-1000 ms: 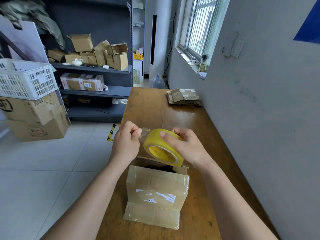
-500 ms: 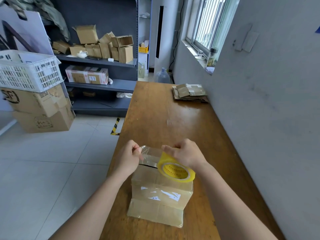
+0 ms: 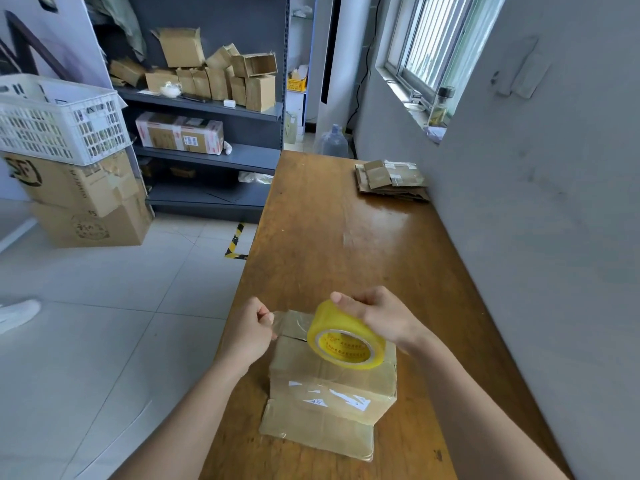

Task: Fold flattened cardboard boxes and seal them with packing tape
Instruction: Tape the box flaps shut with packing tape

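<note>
A small cardboard box [image 3: 329,393], wrapped in clear tape, stands on the near end of the wooden table [image 3: 346,237], with one flap lying flat toward me. My right hand [image 3: 377,317] grips a yellow roll of packing tape [image 3: 346,341] just above the box top. My left hand [image 3: 249,330] pinches the free end of the tape at the box's left top edge. A clear strip [image 3: 294,322] stretches between my two hands over the far top of the box.
A stack of flattened cardboard boxes [image 3: 391,180] lies at the table's far right by the wall. Left of the table are tiled floor, stacked cartons with a white basket [image 3: 59,126], and dark shelves [image 3: 207,109] holding boxes. A shoe [image 3: 17,313] shows at the left edge.
Both hands came down from above the box to its top. The tape strip between them has grown longer, and the roll now sits over the box's top right.
</note>
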{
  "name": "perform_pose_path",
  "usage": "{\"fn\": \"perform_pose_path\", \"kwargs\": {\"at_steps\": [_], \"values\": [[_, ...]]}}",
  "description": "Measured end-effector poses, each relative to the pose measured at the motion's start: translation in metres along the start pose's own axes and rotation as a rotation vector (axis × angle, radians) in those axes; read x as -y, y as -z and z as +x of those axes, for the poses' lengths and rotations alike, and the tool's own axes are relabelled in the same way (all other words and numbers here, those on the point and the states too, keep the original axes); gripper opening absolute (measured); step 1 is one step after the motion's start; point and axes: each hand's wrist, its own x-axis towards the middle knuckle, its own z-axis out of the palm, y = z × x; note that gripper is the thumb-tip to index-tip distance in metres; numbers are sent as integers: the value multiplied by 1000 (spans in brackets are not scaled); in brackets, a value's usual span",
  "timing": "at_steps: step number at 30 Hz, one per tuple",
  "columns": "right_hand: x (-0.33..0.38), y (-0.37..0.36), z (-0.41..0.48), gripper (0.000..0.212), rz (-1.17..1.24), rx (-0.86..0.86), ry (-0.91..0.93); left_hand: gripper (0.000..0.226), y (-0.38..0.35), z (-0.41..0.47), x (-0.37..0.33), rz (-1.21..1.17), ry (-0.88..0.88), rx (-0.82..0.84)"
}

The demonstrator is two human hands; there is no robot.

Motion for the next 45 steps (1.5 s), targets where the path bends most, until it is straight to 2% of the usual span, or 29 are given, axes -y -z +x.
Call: {"fn": "perform_pose_path", "kwargs": {"at_steps": [8,13,18,32,45], "values": [[6,-14,11,70,-43,-37,-41,14,-1,9,19,-81,116,46],[14,-20,13,57,-99,-70,-40,15,-6,12,22,-53,126,44],[17,-23,17,63,-160,-67,-38,16,-14,14,29,-79,159,57],[24,-27,23,63,-221,-47,-54,17,-11,23,39,-227,253,89],[28,-32,24,57,-277,-36,-69,18,-29,23,42,-200,238,164]]}}
